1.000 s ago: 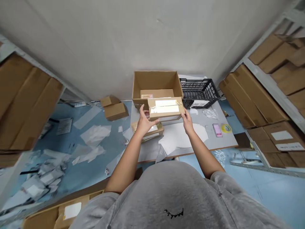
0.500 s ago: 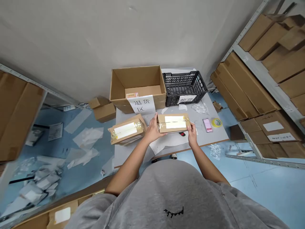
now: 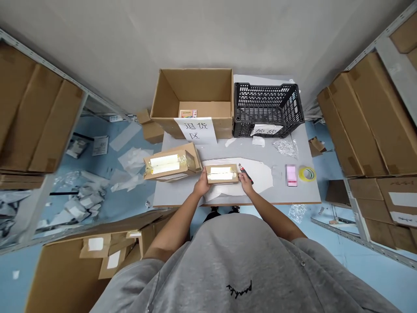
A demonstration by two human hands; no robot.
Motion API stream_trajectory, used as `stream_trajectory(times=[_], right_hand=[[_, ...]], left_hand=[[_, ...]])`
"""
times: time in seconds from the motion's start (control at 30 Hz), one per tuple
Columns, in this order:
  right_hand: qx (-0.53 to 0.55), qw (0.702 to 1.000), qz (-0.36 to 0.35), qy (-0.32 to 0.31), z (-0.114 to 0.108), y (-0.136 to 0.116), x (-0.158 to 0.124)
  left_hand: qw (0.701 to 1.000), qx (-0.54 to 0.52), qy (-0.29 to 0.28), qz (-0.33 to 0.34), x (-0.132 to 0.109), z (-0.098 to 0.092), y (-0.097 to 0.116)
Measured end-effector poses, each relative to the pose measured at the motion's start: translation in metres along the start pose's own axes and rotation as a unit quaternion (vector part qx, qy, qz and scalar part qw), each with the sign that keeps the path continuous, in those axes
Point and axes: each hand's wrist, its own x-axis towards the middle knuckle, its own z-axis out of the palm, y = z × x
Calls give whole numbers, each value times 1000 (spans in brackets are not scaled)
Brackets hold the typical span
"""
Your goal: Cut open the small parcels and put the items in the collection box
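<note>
A small cardboard box (image 3: 223, 179) with white labels and shiny tape is between my two hands, over a white sheet (image 3: 262, 170) on the table. My left hand (image 3: 202, 184) grips its left end, fingers along the side. At its right end, my right hand (image 3: 246, 182) pinches the edge with thumb and fingers. A red and black utility knife (image 3: 246, 174) lies right beside my right fingers. To the left, taped cardboard parcels (image 3: 172, 167) with white labels lean together on the table.
Behind stand a large open carton (image 3: 195, 93) with a small box (image 3: 188, 114) inside and a black plastic crate (image 3: 260, 115). Bubble wrap (image 3: 286, 148), a phone (image 3: 291, 175) and a tape roll (image 3: 307, 174) lie at right. Loaded shelves flank the table; an open carton (image 3: 65, 269) is behind left.
Both hands have brought the box lower and nearer me, over the white sheet. The utility knife, mostly covered before, now shows beside the right hand. The camera view has shifted.
</note>
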Motion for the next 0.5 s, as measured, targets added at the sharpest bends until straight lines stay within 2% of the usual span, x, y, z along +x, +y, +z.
stream_trajectory(times=[0.07, 0.17, 0.23, 0.33, 0.43, 0.5], right_hand=[[-57, 998, -17, -10, -4, 5, 7], [-201, 980, -9, 16, -12, 9, 17], [-307, 951, 34, 29, -15, 10, 24], [-424, 902, 82, 8, -12, 11, 35], [-469, 878, 97, -1, -8, 10, 45], [-455, 884, 111, 8, -9, 8, 50]], left_hand=[[1000, 15, 21, -8, -5, 4, -4], [997, 47, 62, -9, -11, 17, -1], [994, 53, 95, -23, -13, 29, 4], [990, 44, 127, -53, -14, 45, 10], [989, 28, 131, -70, -7, 56, 15], [989, 18, 130, -76, -2, 58, 19]])
